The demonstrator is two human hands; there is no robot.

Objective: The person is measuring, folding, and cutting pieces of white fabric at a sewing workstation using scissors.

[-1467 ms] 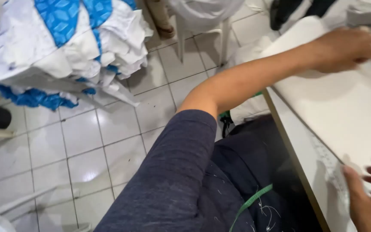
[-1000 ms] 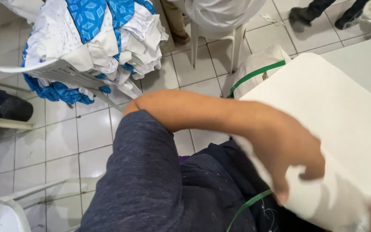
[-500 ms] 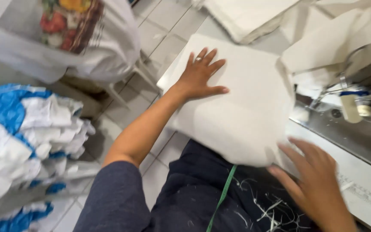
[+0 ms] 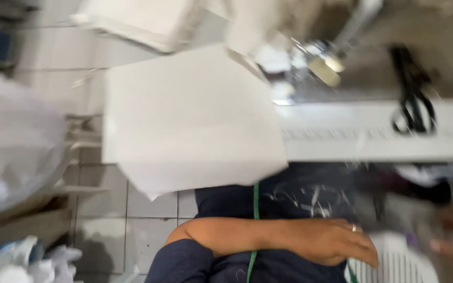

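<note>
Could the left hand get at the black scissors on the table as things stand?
Probably not without a long move: the left hand lies low across the lap near a white slatted basket, while the black scissors rest far up on the white table, apart from it.

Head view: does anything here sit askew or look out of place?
Yes. The stack of white fabric pieces hangs well past the edge of the sewing table, its lower corner over the tiled floor, unsupported. No hand is on it: the left hand reaches across the lap toward a white slatted basket. Black scissors lie on the table.
</note>
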